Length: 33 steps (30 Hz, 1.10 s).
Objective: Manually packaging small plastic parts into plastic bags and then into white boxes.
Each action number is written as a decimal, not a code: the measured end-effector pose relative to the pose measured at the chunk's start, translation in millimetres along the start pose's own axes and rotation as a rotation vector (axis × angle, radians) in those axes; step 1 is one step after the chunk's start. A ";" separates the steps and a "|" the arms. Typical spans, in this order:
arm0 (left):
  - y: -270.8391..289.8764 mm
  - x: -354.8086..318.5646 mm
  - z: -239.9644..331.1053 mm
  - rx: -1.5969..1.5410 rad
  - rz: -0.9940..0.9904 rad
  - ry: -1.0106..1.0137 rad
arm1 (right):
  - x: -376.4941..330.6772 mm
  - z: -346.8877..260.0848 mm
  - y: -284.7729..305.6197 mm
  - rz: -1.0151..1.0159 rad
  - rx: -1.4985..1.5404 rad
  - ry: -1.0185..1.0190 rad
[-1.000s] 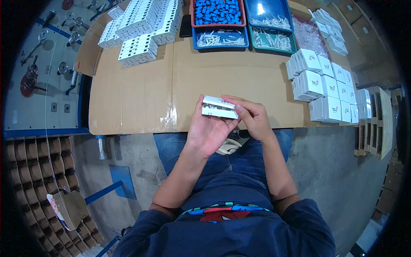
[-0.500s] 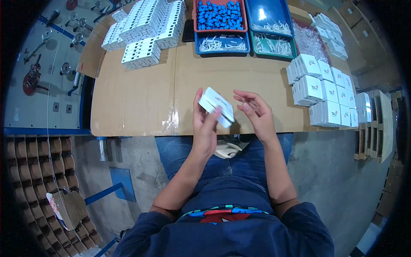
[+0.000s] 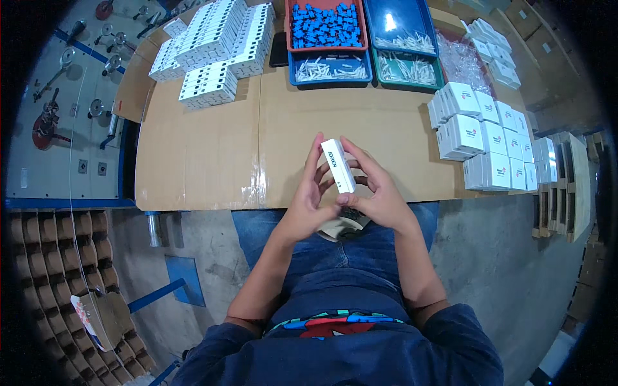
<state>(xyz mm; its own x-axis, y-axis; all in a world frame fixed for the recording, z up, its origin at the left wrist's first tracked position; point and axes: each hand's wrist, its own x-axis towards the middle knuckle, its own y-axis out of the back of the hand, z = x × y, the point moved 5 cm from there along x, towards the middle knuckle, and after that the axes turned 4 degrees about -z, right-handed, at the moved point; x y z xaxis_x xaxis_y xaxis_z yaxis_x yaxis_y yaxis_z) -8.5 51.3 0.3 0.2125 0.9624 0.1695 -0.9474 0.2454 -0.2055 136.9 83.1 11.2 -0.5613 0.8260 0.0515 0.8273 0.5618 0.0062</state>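
Observation:
Above the near edge of the cardboard-covered table (image 3: pixel 199 154), a small white box (image 3: pixel 337 167) is held up between my two hands. One narrow side faces up, with dark print along it. My left hand (image 3: pixel 305 204) has its fingers along the box's left side, the thumb near the lower end. On the other side my right hand (image 3: pixel 385 196) grips it, index finger at the upper end and thumb at the lower end. The fingers beneath the box are partly hidden.
Stacked white boxes (image 3: pixel 496 138) stand at the right. White blocks with dark openings (image 3: pixel 209 87) are piled at the far left. Beyond the middle are a red tray (image 3: pixel 365 45) of blue pieces, and blue (image 3: pixel 331 82) and green (image 3: pixel 412 85) trays of white pieces.
The box has turned from its broad printed face to a narrow side. My right hand, apart from it before, has moved left and closed on it.

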 end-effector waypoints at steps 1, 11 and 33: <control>5.2 0.2 -5.4 -0.241 0.012 0.032 | 0.5 -1.3 0.1 -0.004 0.001 0.000; -2.3 2.4 -11.7 -0.231 0.256 0.299 | 6.5 -12.9 -6.5 0.077 -0.636 0.216; -8.6 5.1 -41.4 -0.660 0.329 0.421 | 8.7 26.9 19.1 0.416 -0.033 0.373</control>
<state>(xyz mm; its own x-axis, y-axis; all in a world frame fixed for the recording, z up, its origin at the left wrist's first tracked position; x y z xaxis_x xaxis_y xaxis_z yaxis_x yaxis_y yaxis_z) 10.6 58.9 -37.0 0.1454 0.9278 -0.3435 -0.6705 -0.1629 -0.7238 147.2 102.2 -15.0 -0.1459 0.9022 0.4059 0.9809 0.1854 -0.0596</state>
